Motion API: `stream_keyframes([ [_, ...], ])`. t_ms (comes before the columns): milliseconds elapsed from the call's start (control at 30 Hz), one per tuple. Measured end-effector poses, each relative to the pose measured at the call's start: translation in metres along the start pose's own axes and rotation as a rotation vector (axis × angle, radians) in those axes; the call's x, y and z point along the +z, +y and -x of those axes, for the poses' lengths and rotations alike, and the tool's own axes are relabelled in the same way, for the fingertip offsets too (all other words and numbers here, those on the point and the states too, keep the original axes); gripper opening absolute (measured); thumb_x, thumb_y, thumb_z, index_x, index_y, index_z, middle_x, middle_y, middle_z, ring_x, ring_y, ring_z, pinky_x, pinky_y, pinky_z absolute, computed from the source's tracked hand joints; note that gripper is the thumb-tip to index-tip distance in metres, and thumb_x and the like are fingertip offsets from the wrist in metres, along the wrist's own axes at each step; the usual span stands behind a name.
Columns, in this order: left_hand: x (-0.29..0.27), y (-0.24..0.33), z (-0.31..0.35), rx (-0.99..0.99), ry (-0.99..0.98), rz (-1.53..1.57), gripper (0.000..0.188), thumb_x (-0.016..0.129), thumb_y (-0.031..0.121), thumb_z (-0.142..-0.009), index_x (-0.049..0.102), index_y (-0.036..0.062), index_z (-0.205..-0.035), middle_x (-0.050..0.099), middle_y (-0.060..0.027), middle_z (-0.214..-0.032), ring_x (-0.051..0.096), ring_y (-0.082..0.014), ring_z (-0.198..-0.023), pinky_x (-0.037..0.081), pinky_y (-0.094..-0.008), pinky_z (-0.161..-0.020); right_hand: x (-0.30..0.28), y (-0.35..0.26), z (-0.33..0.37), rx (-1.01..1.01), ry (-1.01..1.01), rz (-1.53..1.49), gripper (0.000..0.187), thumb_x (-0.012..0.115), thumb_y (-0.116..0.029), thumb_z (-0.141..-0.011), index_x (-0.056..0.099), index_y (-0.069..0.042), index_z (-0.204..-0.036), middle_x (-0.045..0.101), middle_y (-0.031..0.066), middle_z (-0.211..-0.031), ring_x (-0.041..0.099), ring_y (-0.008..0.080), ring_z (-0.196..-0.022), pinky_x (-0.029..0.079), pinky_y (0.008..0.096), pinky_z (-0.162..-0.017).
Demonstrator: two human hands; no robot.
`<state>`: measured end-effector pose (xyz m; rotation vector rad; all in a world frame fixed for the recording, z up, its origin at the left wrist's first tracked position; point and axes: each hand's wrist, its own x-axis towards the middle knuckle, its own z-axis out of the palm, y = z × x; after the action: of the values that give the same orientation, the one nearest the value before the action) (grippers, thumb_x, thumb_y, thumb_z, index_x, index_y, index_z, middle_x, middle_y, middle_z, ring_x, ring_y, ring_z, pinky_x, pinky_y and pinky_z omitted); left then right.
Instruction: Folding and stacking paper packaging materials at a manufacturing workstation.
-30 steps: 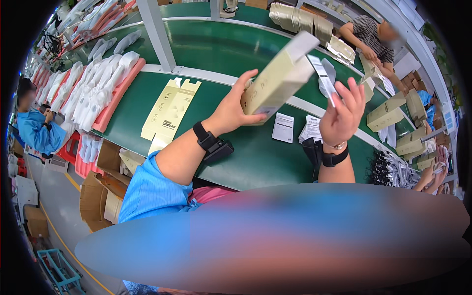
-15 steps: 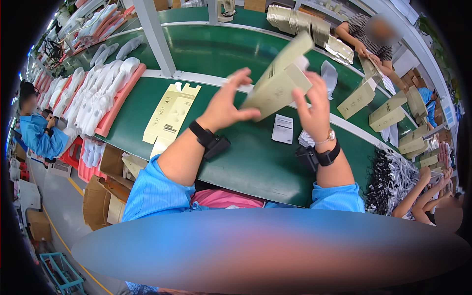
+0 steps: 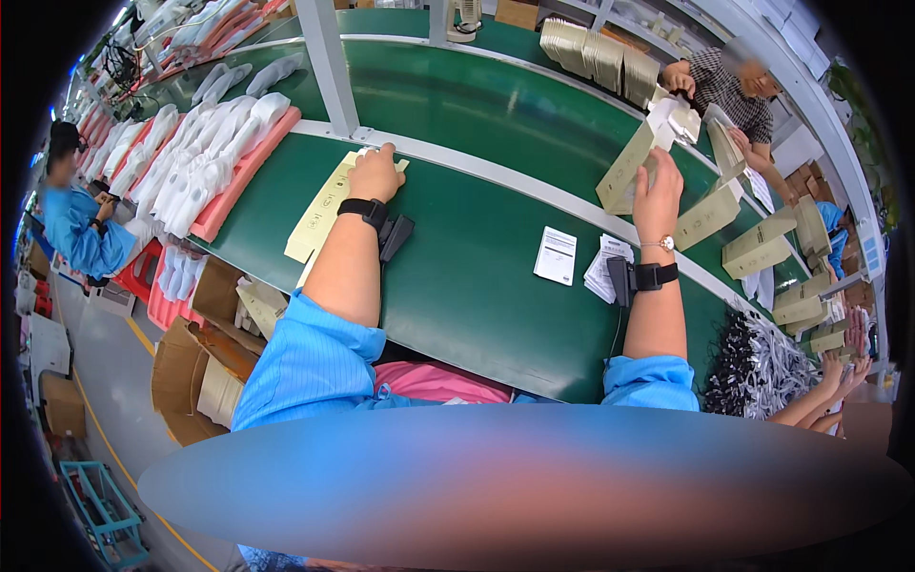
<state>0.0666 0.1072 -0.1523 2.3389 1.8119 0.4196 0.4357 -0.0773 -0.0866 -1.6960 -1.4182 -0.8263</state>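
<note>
My left hand [image 3: 376,174] is at the far end of a flat, pale yellow carton [image 3: 317,221] lying on the green table [image 3: 467,286]; its fingers are bent down over the carton's edge. Beyond the white rail, an opened-up carton [image 3: 621,179] of the same colour stands upright with its top flaps raised. My right hand [image 3: 658,195] grips this carton's right side, thumb towards the front face. Nearer to me lie a single printed leaflet [image 3: 556,255] and, beside my right wrist, a small fanned stack of leaflets [image 3: 602,271].
More upright cartons [image 3: 707,217] run along the right. Black and white cables [image 3: 758,357] are heaped at the near right. A pink tray [image 3: 250,172] of white-wrapped items sits left. A grey post [image 3: 329,71] rises from the rail. A co-worker [image 3: 729,95] handles cartons opposite.
The upright carton went from between my hands to beyond the rail, with my right hand following. My left hand left it and moved left onto the flat carton.
</note>
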Motion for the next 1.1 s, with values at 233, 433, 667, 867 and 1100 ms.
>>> stream_keyframes([
  [233,-0.008,0.011,0.006,0.147,0.112,0.109,0.057,0.074,0.019,-0.068,0.054,0.0143,-0.121,0.058,-0.0173,-0.111,0.055,-0.0346,-0.104,0.045,-0.0459,-0.087,-0.006,0.009,-0.003,0.105,-0.013,0.009,0.024,0.064,-0.011,-0.083,0.054,-0.001,-0.102,0.058,0.0129,-0.103,0.056,0.0306,-0.094,0.048,0.0376,-0.082],
  [433,-0.023,0.06,0.036,0.567,0.221,0.439,0.059,0.071,0.013,-0.068,0.051,0.0136,-0.123,0.058,-0.0149,-0.111,0.055,-0.035,-0.099,0.046,-0.0398,-0.086,0.001,0.039,0.002,0.118,0.009,-0.041,0.028,0.068,-0.008,-0.081,0.053,0.0,-0.103,0.058,0.0131,-0.099,0.057,0.0267,-0.091,0.051,0.0326,-0.069],
  [667,-0.03,0.087,0.066,0.842,0.132,0.618,0.064,0.073,0.013,-0.066,0.049,0.0138,-0.126,0.058,-0.013,-0.113,0.055,-0.0333,-0.093,0.046,-0.0398,-0.084,-0.008,0.012,-0.006,0.021,0.204,0.023,0.034,0.069,-0.01,-0.078,0.053,-0.004,-0.107,0.055,0.0142,-0.109,0.055,0.0313,-0.098,0.046,0.0377,-0.083],
  [867,-0.037,0.096,0.08,0.857,0.157,0.703,0.073,0.074,0.016,-0.068,0.042,0.0166,-0.133,0.056,-0.0138,-0.12,0.056,-0.0327,-0.098,0.046,-0.0383,-0.084,-0.02,-0.074,-0.004,-0.1,-0.234,-0.421,0.05,0.069,-0.01,-0.08,0.045,-0.006,-0.124,0.054,0.014,-0.115,0.056,0.026,-0.105,0.048,0.0337,-0.085],
  [1100,-0.033,0.096,0.086,1.002,0.292,0.676,0.083,0.079,0.024,-0.063,0.039,0.0187,-0.136,0.044,-0.0176,-0.135,0.046,-0.0354,-0.118,0.035,-0.0457,-0.099,-0.017,-0.13,0.029,0.437,-0.818,-1.188,0.066,0.061,-0.006,-0.087,0.022,-0.009,-0.14,0.059,0.0124,-0.106,0.06,0.0183,-0.089,0.051,0.0309,-0.076],
])
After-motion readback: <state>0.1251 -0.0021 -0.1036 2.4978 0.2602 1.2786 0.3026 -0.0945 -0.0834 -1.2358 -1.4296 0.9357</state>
